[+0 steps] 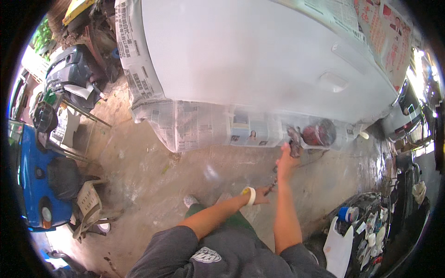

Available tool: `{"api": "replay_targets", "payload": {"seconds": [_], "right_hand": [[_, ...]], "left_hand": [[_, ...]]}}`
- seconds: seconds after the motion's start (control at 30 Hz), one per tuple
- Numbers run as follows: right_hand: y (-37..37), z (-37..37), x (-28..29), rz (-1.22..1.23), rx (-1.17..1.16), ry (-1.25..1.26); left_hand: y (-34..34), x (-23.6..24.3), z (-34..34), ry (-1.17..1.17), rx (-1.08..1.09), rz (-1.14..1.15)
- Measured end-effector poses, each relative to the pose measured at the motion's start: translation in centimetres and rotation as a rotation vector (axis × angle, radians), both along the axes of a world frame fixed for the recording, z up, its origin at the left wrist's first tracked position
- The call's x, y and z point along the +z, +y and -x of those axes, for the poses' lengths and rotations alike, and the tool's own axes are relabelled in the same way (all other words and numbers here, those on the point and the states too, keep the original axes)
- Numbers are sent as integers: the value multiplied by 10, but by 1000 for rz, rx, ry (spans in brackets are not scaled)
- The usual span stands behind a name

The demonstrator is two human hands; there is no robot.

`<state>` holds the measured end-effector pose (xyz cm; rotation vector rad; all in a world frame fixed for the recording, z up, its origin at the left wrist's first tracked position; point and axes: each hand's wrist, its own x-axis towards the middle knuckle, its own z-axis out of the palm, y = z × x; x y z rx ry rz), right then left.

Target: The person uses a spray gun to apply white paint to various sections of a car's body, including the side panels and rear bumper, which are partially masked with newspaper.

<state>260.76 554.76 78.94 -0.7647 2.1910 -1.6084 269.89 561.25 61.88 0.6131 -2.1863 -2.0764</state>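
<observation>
My right hand (288,163) is wrapped round the handle of a spray gun (294,135), held up near the lower edge of a large white vehicle panel (241,60). A dark, reddish round cup (320,133) sits at the gun. Below and to the left, my left hand (262,195) closes on a thin dark hose (273,181) that runs up toward the gun. A pale yellow-white ring (251,196), like a roll of tape, circles my left wrist. Newspaper sheets (199,123) cover the area along the panel's lower and left edges. Haze blurs the gun's front.
At the left stand a blue vehicle (34,171), a beige plastic chair (89,204) and a dark bumper-like part (74,69). On the right, a cluttered surface (371,231) carries a blue-and-white can (348,214) and several small items. A parked car (405,113) stands beyond the panel's right end.
</observation>
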Motion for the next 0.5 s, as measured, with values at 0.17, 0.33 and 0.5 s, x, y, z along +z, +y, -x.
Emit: {"api": "replay_targets", "payload": {"seconds": [0.17, 0.33, 0.5], "right_hand": [[1, -13, 48, -35, 21, -62], [-29, -67, 39, -47, 144, 12], [-62, -175, 21, 108, 418, 187]], "left_hand": [[22, -89, 31, 52, -243, 62], [8, -121, -37, -53, -197, 31], [-5, -142, -141, -213, -105, -10]]}}
